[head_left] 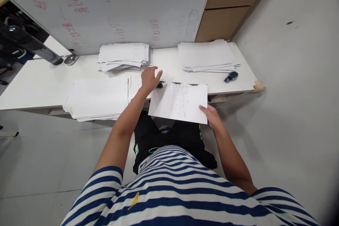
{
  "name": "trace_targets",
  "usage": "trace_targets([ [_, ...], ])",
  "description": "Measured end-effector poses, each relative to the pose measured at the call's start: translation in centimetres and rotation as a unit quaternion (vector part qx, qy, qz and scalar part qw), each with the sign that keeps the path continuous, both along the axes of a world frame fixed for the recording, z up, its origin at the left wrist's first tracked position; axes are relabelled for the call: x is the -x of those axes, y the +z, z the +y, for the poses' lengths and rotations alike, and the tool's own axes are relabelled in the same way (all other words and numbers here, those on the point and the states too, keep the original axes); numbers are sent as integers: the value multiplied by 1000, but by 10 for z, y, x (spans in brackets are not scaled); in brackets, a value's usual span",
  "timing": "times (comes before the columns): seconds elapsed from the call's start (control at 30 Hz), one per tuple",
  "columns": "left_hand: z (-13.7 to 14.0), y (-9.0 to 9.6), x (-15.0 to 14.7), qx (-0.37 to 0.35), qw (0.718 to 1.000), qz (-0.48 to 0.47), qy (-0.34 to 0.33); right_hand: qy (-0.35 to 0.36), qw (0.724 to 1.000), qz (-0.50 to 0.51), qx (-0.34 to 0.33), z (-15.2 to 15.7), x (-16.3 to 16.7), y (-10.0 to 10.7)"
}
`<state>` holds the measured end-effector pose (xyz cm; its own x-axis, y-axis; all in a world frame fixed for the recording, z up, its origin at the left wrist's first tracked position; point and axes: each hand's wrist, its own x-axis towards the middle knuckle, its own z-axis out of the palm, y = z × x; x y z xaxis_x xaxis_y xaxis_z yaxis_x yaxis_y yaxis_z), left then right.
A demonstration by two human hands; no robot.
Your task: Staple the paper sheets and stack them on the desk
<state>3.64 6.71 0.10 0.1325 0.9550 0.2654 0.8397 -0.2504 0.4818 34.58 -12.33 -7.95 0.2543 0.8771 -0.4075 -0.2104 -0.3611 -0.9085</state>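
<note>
In the head view a printed sheet of paper (182, 102) sticks out over the desk's front edge, tilted slightly. My right hand (212, 116) grips its near right corner, thumb on top and fingers beneath. My left hand (150, 78) hovers near the sheet's far left corner, thumb and fingers apart, holding nothing I can see. Beside the left thumb, at that corner, is a small black object (159, 85); its kind is unclear. Dark marks line the sheet's far edge.
On the white desk (45, 84) lie paper stacks at back left (124, 54), front left (102, 97) and back right (208, 54). A small dark blue object (231, 76) sits at right. Behind stand a whiteboard (92, 17) and cardboard boxes (225, 23); a bottle (39, 47) is far left.
</note>
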Motion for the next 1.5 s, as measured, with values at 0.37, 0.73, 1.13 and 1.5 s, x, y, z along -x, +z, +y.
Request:
trace_targets([
  [0.37,17,-41,-27,16,999,33,31,-46,999,-11,-17,-17,29,-11],
  [0.73,-6,-34,35,-43,998,-3,-48,-91,996,-9,1,-20,37,-12],
  [1.13,-16,-57,50,-16,997,72,32,-169,984,-61,-24,-31,-56,32],
  [1.5,-19,-54,48,-3,996,77,33,-141,987,-58,-50,15,-62,39],
])
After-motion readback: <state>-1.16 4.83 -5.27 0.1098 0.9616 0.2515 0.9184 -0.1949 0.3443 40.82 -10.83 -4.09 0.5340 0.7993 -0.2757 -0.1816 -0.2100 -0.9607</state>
